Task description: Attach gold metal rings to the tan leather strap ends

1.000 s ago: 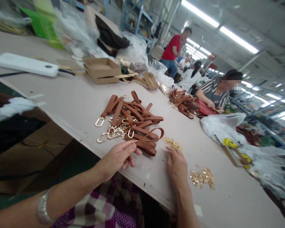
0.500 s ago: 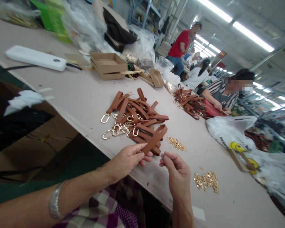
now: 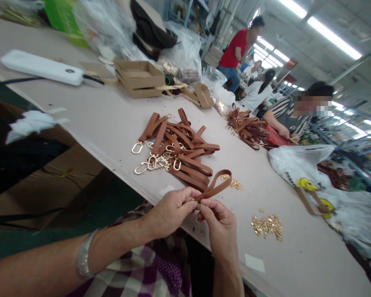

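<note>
A looped brown leather strap (image 3: 219, 185) is pinched near its lower end by my left hand (image 3: 176, 210). My right hand (image 3: 218, 220) meets it there, thumb and fingertips closed against the strap's end; any small part between those fingertips is hidden. Just beyond lies a pile of brown leather straps (image 3: 181, 144) with gold clasps (image 3: 156, 161) at their ends. Small gold metal pieces (image 3: 233, 182) sit behind the held loop. Farther right is a second heap of gold pieces (image 3: 267, 227).
A white handheld device (image 3: 43, 68) with a cable lies at the left. Cardboard trays (image 3: 139, 78) and plastic bags (image 3: 185, 53) line the back. Another strap pile (image 3: 247, 126) lies near a seated person (image 3: 281, 119). A plastic bag with a smiley print (image 3: 303, 165) stands at right.
My right hand has moved left to meet my left hand at the strap's end. The strap's loop has swung rightward and opened wider. The camera view has shifted slightly.
</note>
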Demonstrator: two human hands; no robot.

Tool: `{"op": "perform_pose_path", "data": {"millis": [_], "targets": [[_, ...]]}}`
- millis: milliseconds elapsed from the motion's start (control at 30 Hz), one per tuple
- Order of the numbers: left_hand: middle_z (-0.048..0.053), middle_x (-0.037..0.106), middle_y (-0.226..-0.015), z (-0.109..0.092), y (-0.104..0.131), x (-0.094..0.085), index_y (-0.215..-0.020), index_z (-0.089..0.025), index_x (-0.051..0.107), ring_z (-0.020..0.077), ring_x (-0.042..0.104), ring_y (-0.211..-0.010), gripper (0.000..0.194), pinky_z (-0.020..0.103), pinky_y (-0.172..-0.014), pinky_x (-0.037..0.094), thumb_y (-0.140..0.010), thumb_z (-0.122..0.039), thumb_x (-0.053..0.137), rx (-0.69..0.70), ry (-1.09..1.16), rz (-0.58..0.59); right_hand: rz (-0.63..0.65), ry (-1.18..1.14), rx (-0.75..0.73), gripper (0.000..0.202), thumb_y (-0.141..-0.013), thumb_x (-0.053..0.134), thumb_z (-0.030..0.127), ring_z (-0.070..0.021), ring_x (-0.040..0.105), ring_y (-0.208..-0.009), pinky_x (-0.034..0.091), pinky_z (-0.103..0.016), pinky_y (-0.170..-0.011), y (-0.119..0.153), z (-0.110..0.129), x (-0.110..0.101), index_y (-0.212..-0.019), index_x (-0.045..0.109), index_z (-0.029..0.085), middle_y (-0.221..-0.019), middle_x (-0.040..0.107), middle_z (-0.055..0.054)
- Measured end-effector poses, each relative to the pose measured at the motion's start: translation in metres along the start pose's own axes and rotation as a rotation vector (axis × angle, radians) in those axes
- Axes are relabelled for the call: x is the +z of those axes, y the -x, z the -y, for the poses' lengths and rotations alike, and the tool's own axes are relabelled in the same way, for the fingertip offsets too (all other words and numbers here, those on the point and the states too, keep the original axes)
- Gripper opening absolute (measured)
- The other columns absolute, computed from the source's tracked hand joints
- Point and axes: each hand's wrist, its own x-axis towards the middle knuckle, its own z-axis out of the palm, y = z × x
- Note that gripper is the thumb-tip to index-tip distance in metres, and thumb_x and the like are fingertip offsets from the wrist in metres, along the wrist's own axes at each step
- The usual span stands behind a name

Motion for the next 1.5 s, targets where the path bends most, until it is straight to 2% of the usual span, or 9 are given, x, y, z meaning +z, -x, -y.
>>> {"op": "perform_pose_path", "data": {"millis": [300,500,567,633,800,900,1000,1267,1500], "targets": [[0.0,0.072,-0.101,0.005,0.006,0.002,-0.116,-0.026,0.066,0.0196,0.066,-0.093,0.029,0.024,-0.08,0.046,-0.092,-0.025,0.051,0.154,-0.369,-0.012,-0.085,0.052,-0.083,0.012,-0.084,0.063,0.029,-0.0125,0.058,-0.072,0.049,-0.025,-0.07,0.01,0.004,0.002,-0.079,0.059,0.019,-0.077,0.064,0.002],[0.001,0.072,-0.096,0.011,0.003,0.012,-0.114,-0.027,0.068,0.0193,0.066,-0.088,0.027,0.023,-0.077,0.047,-0.091,-0.03,0.054,0.17,-0.37,0.025,-0.158,-0.002,-0.086,0.016,-0.081,0.066,0.028,-0.0125,0.059,-0.072,0.05,-0.025,-0.068,0.016,0.002,-0.002,-0.077,0.052,0.021,-0.077,0.063,0.003],[0.001,0.07,-0.084,0.01,-0.001,0.016,-0.118,-0.025,0.065,0.0182,0.065,-0.078,0.031,0.023,-0.069,0.048,-0.091,-0.035,0.053,0.081,-0.268,0.058,-0.147,0.058,-0.102,0.014,-0.082,0.065,0.029,-0.0132,0.06,-0.073,0.05,-0.026,-0.069,0.017,0.0,-0.015,-0.08,0.053,0.021,-0.078,0.064,0.002],[0.0,0.064,-0.073,0.011,-0.005,0.019,-0.126,-0.022,0.059,0.0158,0.061,-0.065,0.04,0.023,-0.06,0.048,-0.091,-0.039,0.051,-0.032,-0.142,0.055,-0.176,0.211,-0.134,0.012,-0.084,0.062,0.03,-0.0143,0.062,-0.076,0.049,-0.028,-0.072,0.017,-0.004,-0.04,-0.088,0.056,0.02,-0.083,0.066,0.0],[-0.003,0.052,-0.061,0.017,-0.011,0.018,-0.138,-0.013,0.049,0.0124,0.049,-0.054,0.059,0.021,-0.049,0.04,-0.088,-0.046,0.051,-0.189,0.023,-0.006,-0.381,0.936,-0.178,0.019,-0.09,0.049,0.027,-0.0199,0.062,-0.088,0.046,-0.035,-0.082,0.012,-0.026,-0.129,-0.105,0.059,0.019,-0.099,0.068,-0.007],[-0.003,0.05,-0.06,0.021,-0.012,0.017,-0.13,-0.012,0.057,0.0112,0.043,-0.053,0.057,0.02,-0.045,0.032,-0.088,-0.051,0.051,-0.246,0.074,-0.025,-0.304,1.289,-0.225,0.025,-0.092,0.042,0.019,-0.0217,0.059,-0.091,0.044,-0.034,-0.082,0.009,-0.038,-0.162,-0.109,0.06,0.018,-0.097,0.068,-0.008],[-0.002,0.052,-0.061,0.021,-0.012,0.017,-0.122,-0.014,0.064,0.0113,0.042,-0.055,0.051,0.021,-0.048,0.031,-0.085,-0.048,0.056,-0.264,0.136,-0.04,-0.23,1.465,-0.272,0.027,-0.092,0.039,0.015,-0.0212,0.057,-0.087,0.043,-0.03,-0.076,0.007,-0.045,-0.171,-0.106,0.063,0.019,-0.086,0.068,-0.007],[-0.002,0.059,-0.065,0.009,-0.015,0.022,-0.103,-0.012,0.071,0.0074,0.043,-0.053,0.041,0.02,-0.049,0.026,-0.065,-0.025,0.071,-0.387,0.239,-0.007,-0.075,1.458,-0.285,0.018,-0.089,0.047,0.017,-0.0216,0.057,-0.087,0.042,-0.031,-0.078,-0.004,-0.037,-0.183,-0.091,0.064,0.022,-0.084,0.068,-0.005],[-0.002,0.06,-0.063,0.012,-0.018,0.022,-0.083,-0.014,0.064,0.0101,0.052,-0.056,0.02,0.021,-0.054,0.039,-0.069,-0.028,0.067,-0.286,0.135,-0.029,-0.093,1.135,-0.04,0.017,-0.082,0.052,0.029,-0.0213,0.062,-0.084,0.046,-0.035,-0.076,-0.013,-0.038,-0.2,-0.09,0.065,0.023,-0.09,0.07,-0.003]]}}
